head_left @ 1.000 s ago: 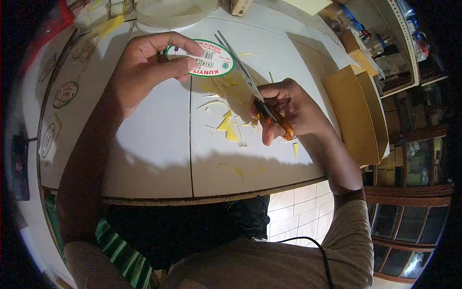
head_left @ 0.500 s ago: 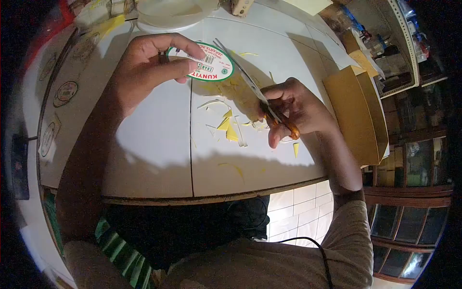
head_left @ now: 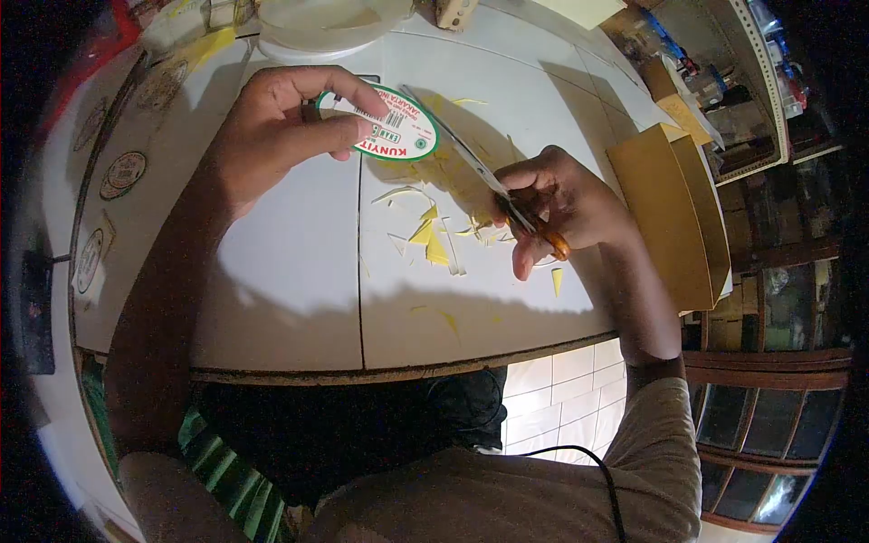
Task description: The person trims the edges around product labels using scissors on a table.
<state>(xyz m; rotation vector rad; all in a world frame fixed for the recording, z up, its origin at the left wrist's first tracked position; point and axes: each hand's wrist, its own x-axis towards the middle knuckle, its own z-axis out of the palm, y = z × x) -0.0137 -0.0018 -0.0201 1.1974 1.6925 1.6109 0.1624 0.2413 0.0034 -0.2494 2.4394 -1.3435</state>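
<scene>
An oval white label (head_left: 412, 140) with a green rim and red print is pinched between the thumb and fingers of my left hand (head_left: 303, 118). My right hand (head_left: 561, 204) grips the orange-brown handles of a pair of scissors (head_left: 475, 163). The blades point up and left, along the label's right edge, and look nearly closed. Whether they touch the label cannot be made out. Yellow and white paper scraps (head_left: 434, 246) lie on the white tiled table (head_left: 290, 262) below the hands.
Several round and oval labels (head_left: 123, 176) lie along the table's left side. A translucent round container (head_left: 317, 32) stands at the back. At the right are an open cardboard box (head_left: 661, 213) and a metal shelf (head_left: 760, 81) with small items.
The scissors and my right hand have moved slightly right and down. The blades have come closer together. My left hand has tilted the label a little, and it sits slightly lower.
</scene>
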